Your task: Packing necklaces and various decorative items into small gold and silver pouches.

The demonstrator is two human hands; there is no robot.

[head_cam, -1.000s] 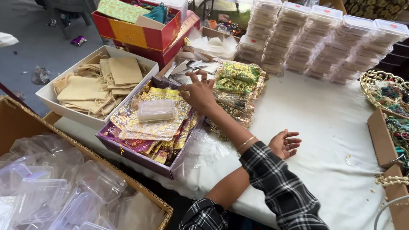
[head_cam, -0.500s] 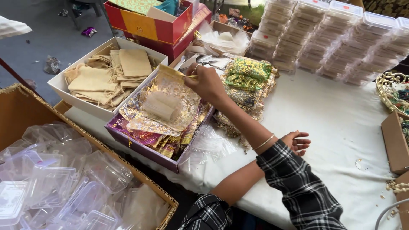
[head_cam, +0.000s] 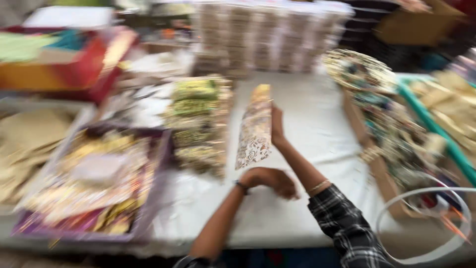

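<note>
At the left edge of the white-covered tabletop [head_cam: 317,149] sits the purple open box of shiny gold-patterned sheets [head_cam: 94,183], with a stack of green and gold packets [head_cam: 201,119] just beside it. My left hand [head_cam: 270,181] rests curled on the cloth near the front edge; the blur keeps me from telling whether its grip holds anything. My right hand [head_cam: 276,126] grasps a long gold-and-white patterned foil sheet [head_cam: 255,126] by its right edge, lifted above the middle of the tabletop.
</note>
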